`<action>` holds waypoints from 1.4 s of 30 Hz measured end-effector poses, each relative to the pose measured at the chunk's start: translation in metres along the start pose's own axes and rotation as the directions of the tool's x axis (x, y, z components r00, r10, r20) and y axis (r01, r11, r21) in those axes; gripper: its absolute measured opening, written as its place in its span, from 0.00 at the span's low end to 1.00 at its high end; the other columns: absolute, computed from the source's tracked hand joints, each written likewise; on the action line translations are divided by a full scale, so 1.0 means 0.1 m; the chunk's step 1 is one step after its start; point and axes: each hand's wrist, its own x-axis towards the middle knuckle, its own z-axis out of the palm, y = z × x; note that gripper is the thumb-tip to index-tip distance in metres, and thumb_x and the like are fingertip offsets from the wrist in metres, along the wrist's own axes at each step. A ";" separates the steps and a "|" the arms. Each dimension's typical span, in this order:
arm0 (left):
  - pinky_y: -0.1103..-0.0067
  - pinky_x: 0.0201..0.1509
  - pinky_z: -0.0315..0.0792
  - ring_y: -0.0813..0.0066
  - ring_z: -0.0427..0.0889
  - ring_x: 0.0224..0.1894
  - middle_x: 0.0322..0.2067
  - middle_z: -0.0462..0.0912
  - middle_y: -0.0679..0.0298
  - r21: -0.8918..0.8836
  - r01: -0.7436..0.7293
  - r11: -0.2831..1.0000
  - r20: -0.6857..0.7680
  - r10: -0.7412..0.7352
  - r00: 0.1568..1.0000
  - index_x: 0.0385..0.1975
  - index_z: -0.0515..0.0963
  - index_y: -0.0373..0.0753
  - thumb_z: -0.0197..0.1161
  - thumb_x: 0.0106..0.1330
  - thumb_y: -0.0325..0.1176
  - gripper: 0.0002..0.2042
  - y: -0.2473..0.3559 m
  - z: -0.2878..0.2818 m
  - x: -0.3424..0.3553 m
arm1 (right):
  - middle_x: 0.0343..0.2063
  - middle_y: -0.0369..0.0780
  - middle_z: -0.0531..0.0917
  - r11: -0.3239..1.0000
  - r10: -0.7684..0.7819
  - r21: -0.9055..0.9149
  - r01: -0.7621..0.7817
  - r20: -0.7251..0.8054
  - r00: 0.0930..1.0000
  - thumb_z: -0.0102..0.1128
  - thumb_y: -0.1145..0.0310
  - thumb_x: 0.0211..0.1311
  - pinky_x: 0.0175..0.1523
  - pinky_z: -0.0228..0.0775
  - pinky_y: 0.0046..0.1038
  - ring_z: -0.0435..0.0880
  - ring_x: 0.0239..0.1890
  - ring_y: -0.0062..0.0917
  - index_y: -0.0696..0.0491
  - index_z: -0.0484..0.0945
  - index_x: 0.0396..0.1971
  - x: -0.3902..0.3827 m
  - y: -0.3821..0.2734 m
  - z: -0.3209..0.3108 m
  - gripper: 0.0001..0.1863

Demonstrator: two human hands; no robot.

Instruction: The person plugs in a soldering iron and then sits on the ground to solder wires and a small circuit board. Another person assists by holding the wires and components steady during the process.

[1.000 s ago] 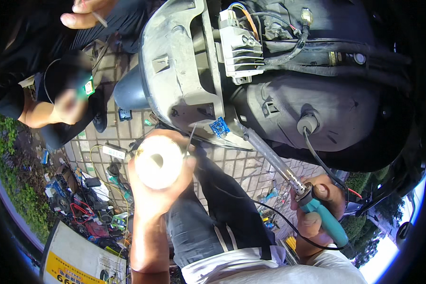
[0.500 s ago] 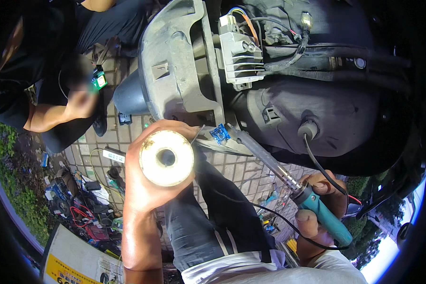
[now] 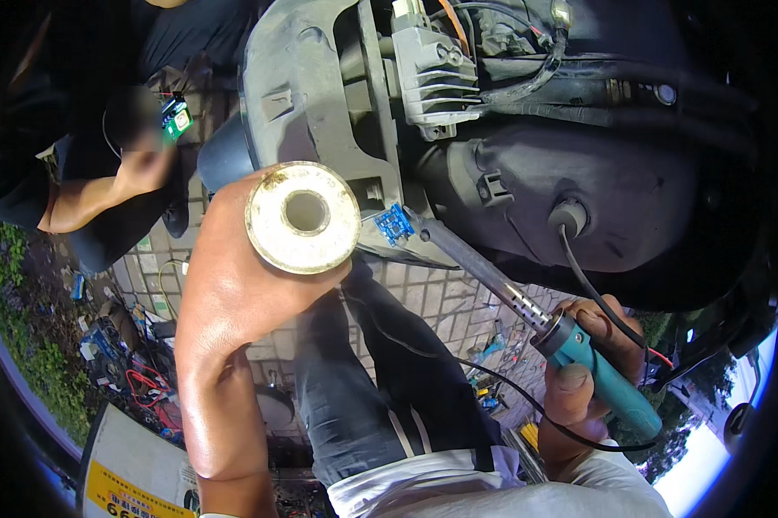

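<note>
My left hand (image 3: 234, 259) grips a round solder spool (image 3: 272, 220), its pale end facing the camera and most fingers hidden behind it. It is just left of a small blue circuit board (image 3: 394, 224), which sits at the lower edge of a grey plastic housing (image 3: 285, 95). My right hand (image 3: 579, 384) holds the teal handle of a soldering iron (image 3: 613, 397). The iron's metal tip lies right by the board's right side; I cannot tell if they touch. A thin cable loops below that hand.
A co-worker (image 3: 87, 190) at upper left holds a green board (image 3: 177, 121). A finned metal box (image 3: 436, 82) with wires and a dark vehicle body (image 3: 631, 190) fill the top right. Below left lie jumbled tools (image 3: 151, 388) and a white-and-yellow sign (image 3: 134, 457) on paving (image 3: 449, 302).
My left hand has moved up with the spool, nearer the blue board, and its forearm has shifted left. The co-worker's upper hand with a thin stick has mostly left view.
</note>
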 end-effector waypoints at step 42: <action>0.83 0.39 0.72 0.81 0.78 0.29 0.26 0.82 0.65 0.110 -0.049 0.993 0.029 0.046 0.999 0.28 0.77 0.32 0.65 0.36 0.20 0.14 0.15 0.05 0.00 | 0.31 0.45 0.76 0.999 0.001 0.032 0.001 -0.070 0.998 0.64 0.61 0.50 0.39 0.70 0.23 0.77 0.33 0.25 0.62 0.73 0.40 0.03 0.04 0.12 0.23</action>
